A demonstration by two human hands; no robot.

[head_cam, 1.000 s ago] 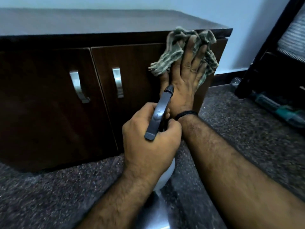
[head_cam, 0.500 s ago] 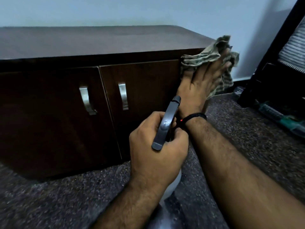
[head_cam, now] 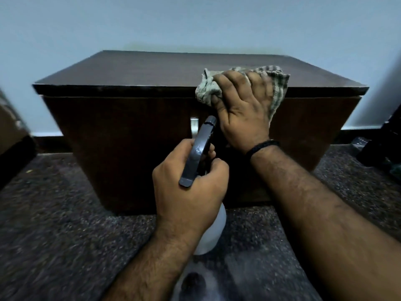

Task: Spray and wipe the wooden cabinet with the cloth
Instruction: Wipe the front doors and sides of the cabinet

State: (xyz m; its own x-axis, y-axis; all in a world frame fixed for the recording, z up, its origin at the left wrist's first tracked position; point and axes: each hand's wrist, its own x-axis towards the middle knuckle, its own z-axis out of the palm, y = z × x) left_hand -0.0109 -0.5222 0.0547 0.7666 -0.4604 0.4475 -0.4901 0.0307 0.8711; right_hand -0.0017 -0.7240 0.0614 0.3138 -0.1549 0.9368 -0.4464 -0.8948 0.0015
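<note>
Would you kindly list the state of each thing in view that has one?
Cabinet: doors closed.
Cloth: crumpled, draped over the cabinet's top front edge.
Right hand: presses the cloth there.
Spray bottle: upright, nozzle towards the cabinet.
Left hand: grips the bottle's neck.

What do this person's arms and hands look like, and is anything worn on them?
Both forearms are bare and hairy, with no sleeves in view. The right hand has a black braided band round its wrist. The left hand shows no band, watch or glove. No ring can be made out on either hand, though the picture is somewhat blurred.
</note>
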